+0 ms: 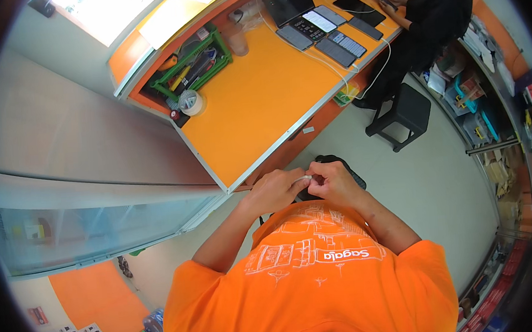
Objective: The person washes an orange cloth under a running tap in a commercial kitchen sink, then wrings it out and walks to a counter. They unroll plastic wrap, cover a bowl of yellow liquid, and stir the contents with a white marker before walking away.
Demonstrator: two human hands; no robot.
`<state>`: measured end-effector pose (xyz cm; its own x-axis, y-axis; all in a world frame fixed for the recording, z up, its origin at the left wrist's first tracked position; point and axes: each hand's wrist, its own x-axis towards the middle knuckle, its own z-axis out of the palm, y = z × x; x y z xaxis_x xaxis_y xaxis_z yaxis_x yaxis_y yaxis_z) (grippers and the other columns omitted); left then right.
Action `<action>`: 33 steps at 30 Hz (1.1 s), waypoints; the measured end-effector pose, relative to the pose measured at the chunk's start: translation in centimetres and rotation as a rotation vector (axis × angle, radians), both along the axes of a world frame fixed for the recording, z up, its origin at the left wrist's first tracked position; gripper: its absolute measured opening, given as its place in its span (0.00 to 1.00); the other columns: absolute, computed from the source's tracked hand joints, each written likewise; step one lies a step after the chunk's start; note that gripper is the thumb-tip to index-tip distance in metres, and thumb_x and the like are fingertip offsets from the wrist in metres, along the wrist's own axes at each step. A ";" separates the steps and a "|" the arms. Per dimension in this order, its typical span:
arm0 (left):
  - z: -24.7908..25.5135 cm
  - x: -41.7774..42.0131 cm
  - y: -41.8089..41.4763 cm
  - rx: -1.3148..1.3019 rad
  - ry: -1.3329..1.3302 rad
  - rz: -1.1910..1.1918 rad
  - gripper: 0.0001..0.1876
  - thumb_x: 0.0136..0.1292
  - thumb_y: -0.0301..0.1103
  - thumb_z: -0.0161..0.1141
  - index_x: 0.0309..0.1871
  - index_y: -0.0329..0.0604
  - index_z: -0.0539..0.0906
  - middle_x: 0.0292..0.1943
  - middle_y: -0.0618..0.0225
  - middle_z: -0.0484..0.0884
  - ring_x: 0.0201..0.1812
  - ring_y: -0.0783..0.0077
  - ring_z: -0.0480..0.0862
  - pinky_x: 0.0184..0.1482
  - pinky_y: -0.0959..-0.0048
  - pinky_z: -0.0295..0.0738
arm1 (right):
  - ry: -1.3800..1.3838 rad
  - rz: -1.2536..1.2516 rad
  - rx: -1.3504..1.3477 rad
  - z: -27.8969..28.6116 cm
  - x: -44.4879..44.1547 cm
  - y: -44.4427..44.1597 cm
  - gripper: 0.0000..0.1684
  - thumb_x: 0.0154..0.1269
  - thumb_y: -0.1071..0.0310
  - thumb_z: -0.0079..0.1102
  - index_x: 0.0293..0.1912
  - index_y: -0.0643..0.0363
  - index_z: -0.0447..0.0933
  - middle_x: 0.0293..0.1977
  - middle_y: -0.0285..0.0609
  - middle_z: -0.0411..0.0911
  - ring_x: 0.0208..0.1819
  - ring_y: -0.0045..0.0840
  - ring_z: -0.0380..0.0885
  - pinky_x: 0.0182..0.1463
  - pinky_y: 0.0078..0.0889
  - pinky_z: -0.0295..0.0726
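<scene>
In front of my belly, my left hand (277, 190) and my right hand (334, 183) meet, fingertips pinched close together. Between them runs a short, thin white cord-like piece (302, 178), held by both hands. Its exact kind is too small to make out, and the fingers hide part of it. Just beyond the hands is the near corner of an orange worktop (244, 121) with a metal edge. A black object (353, 173), perhaps a bag, rests low behind my right hand, partly covered by it.
On the worktop lie a green basket (228, 57) of tools, a white tape roll (191, 102), several phones (336, 52) and white charging cables (386, 65). A person in black (440, 10) holds a phone at the right end. A black stool (405, 110) stands beside shelves (498, 117).
</scene>
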<state>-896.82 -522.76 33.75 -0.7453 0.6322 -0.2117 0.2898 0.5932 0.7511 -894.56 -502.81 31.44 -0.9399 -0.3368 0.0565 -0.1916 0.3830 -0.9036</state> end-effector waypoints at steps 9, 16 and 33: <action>-2.9 -0.4 -1.6 0.230 -0.365 0.005 0.18 0.76 0.47 0.51 0.39 0.40 0.79 0.25 0.70 0.75 0.27 0.74 0.72 0.30 0.70 0.67 | -0.034 0.075 0.000 0.4 -0.5 -0.8 0.07 0.53 0.72 0.63 0.30 0.62 0.74 0.20 0.49 0.76 0.21 0.37 0.78 0.28 0.33 0.76; -3.3 -0.9 -2.6 0.303 -0.840 0.089 0.19 0.77 0.51 0.49 0.39 0.46 0.77 0.23 0.81 0.62 0.24 0.84 0.59 0.25 0.81 0.54 | -0.081 0.088 -0.026 -0.5 -0.5 -1.4 0.06 0.53 0.74 0.60 0.33 0.63 0.74 0.20 0.50 0.75 0.21 0.38 0.75 0.29 0.32 0.75; -5.3 -2.4 0.7 0.026 -0.543 0.142 0.14 0.77 0.39 0.50 0.44 0.36 0.75 0.30 0.64 0.75 0.33 0.76 0.71 0.38 0.72 0.70 | -0.138 0.029 -0.280 -6.9 -3.2 0.5 0.08 0.57 0.73 0.62 0.29 0.64 0.71 0.25 0.49 0.78 0.27 0.38 0.79 0.32 0.36 0.76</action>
<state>-899.22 -522.03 28.45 -0.6117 0.5438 -0.5746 -0.2240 0.5775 0.7850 -897.72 -502.33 24.51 -0.9355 -0.3526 0.0230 -0.0667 0.1122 -0.9914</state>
